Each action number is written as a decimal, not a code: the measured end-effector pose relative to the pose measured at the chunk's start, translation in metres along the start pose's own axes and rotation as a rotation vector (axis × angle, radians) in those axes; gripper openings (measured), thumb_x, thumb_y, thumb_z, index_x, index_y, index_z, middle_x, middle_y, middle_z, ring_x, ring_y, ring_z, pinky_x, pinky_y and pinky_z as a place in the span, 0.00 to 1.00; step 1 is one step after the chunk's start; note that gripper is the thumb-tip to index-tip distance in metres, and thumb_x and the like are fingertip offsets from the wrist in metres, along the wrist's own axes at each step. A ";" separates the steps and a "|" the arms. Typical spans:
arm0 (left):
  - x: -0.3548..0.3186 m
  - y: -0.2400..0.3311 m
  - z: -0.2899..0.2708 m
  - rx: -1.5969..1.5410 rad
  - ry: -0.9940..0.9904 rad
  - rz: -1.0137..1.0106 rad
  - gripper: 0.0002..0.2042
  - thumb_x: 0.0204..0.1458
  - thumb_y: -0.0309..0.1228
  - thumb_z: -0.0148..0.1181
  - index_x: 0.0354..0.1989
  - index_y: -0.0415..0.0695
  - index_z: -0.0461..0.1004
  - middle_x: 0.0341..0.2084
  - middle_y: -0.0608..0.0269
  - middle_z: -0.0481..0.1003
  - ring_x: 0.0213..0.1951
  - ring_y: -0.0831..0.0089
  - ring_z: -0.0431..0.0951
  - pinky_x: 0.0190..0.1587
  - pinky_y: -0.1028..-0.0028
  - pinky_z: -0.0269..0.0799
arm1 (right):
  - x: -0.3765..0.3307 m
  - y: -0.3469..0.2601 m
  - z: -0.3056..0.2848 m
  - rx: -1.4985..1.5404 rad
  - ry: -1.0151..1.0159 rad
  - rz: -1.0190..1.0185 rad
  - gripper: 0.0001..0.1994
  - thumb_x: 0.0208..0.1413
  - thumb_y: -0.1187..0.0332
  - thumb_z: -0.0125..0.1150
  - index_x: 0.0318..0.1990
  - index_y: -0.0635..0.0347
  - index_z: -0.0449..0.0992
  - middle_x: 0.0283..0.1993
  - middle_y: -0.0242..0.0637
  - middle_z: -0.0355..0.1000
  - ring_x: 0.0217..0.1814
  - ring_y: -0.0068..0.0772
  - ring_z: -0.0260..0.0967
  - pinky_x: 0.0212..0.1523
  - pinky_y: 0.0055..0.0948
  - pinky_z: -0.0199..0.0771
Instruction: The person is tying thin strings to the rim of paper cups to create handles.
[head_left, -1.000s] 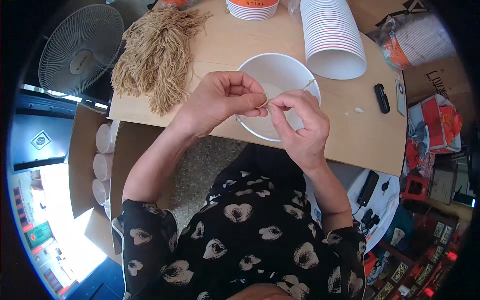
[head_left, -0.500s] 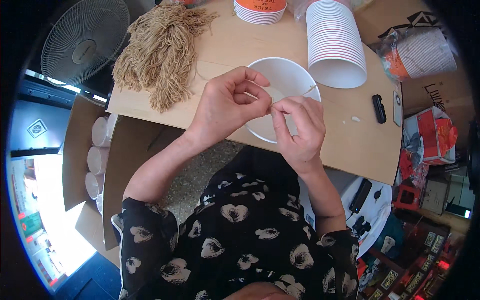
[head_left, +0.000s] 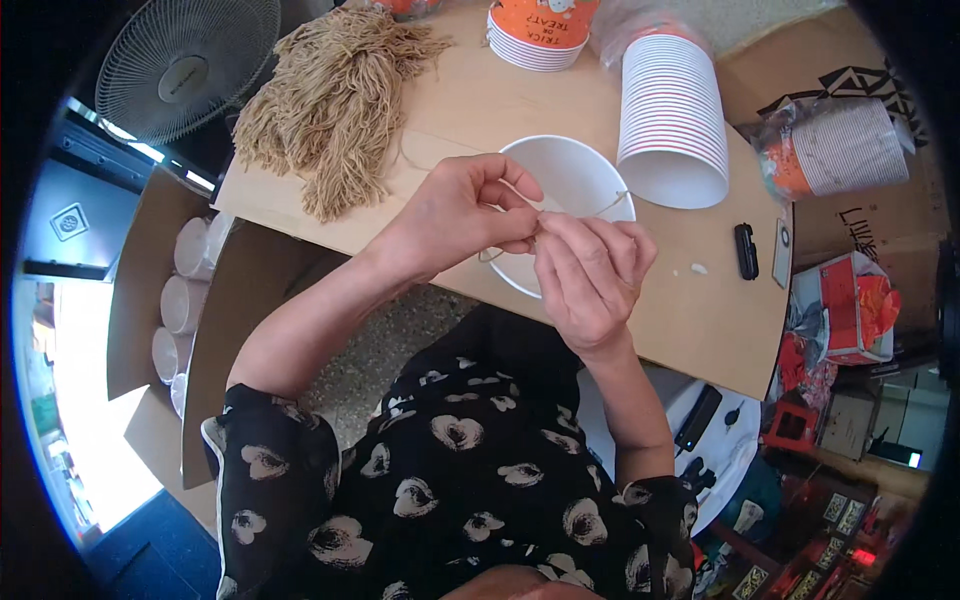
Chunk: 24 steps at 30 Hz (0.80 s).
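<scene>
My left hand and my right hand meet over a white paper bucket, each closed in a pinch with the fingertips touching. Between them is a thin tan string. One stretch of it runs to the bucket's right rim, and a short bit shows below my left fingers by the left rim. How the string lies at the fingertips is hidden. The bucket's open mouth faces me at the table's front edge. A thick bundle of tan string lies to the left on the table.
Nested white buckets lie behind on the right, with an orange printed stack beyond. A black folding tool sits near the table's right edge. An open carton of buckets is at left, below a fan.
My right fingers have drawn closer together at the pinch. A bit of string now shows below my left fingers. The whole view has shifted slightly.
</scene>
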<state>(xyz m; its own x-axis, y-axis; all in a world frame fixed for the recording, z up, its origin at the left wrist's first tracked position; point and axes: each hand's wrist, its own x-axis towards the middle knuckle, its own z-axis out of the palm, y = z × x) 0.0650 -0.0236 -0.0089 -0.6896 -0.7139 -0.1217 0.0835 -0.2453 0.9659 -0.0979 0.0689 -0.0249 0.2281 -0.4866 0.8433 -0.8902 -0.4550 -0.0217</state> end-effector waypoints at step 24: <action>-0.004 -0.004 0.001 -0.021 -0.037 0.073 0.15 0.53 0.21 0.64 0.48 0.36 0.69 0.34 0.61 0.78 0.36 0.78 0.80 0.32 0.85 0.71 | -0.001 0.010 -0.005 0.333 -0.142 0.337 0.07 0.49 0.78 0.64 0.35 0.60 0.75 0.41 0.33 0.75 0.41 0.35 0.70 0.50 0.33 0.61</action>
<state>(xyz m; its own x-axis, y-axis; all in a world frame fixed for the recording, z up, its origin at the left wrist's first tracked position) 0.0667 -0.0189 -0.0118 -0.7070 -0.7059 -0.0426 0.1492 -0.2079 0.9667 -0.1090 0.0684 -0.0236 0.0215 -0.7341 0.6787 -0.7545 -0.4573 -0.4708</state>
